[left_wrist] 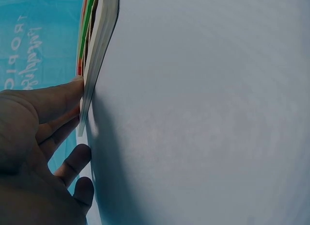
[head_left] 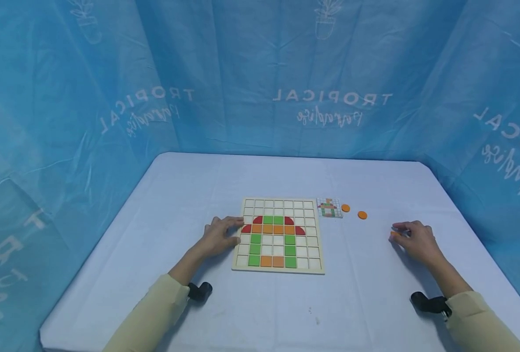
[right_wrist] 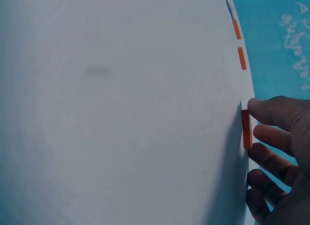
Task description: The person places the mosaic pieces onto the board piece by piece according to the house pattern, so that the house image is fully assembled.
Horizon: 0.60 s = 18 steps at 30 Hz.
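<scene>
A square wooden grid board (head_left: 311, 264) lies on the table, bearing green and orange square tiles and red rounded tiles in a mushroom-like pattern. My left hand (head_left: 218, 237) is at its left side, fingertips and thumb touching the edge. In the left wrist view the thumb (left_wrist: 58, 100) meets the board's pale rim (left_wrist: 100, 45). Over to the right, my right hand (head_left: 418, 243) pinches an orange disc (right_wrist: 247, 129) between thumb and fingers, close over the table. Two more orange discs, one farther (head_left: 345, 208) and one nearer (head_left: 362, 215), lie flat between board and right hand.
A small pattern card (head_left: 329, 208) with a printed coloured grid lies against the board's upper right edge. White cloth covers the table (head_left: 357, 303), and blue printed curtains (head_left: 260, 73) hang around its back and sides. Black wrist mounts (head_left: 200, 292) stick out below both sleeves.
</scene>
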Available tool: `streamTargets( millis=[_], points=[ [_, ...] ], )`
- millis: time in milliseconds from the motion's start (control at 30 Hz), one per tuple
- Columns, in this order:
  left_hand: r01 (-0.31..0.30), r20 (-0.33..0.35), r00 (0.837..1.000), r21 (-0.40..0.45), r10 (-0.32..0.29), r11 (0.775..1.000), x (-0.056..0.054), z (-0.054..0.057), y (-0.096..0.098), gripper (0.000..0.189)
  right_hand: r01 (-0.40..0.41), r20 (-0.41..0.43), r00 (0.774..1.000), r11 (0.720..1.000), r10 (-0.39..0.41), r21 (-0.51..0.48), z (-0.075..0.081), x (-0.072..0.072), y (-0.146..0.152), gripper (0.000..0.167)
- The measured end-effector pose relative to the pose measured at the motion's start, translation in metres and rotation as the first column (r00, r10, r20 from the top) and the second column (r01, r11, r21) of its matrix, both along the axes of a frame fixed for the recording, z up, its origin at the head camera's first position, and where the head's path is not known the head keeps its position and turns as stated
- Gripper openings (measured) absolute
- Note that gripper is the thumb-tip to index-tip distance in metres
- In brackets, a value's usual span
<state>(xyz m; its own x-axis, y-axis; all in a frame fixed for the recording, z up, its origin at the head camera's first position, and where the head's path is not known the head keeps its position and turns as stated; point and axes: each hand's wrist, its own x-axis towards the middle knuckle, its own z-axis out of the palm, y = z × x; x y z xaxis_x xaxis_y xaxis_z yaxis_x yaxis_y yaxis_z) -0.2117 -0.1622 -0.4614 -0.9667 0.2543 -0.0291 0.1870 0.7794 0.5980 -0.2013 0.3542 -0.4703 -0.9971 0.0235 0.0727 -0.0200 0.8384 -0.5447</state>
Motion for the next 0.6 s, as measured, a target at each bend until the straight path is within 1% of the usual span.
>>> streamTargets(
  millis=[200,600],
  points=[
    [0.004,-0.003,1.000,0.001,-0.004,1.000,-0.0009,-0.0018,-0.0002,0.050,-0.022,0.003,1.000,1.000,0.022,0.002,-0.0040,0.0007,0.0040,0.035],
    [0.011,-0.011,1.000,0.006,-0.011,1.000,-0.0005,-0.0013,-0.0005,0.049,-0.029,-0.014,0.999,1.000,0.029,0.006,-0.0105,0.0014,0.0079,0.029]
  ],
)
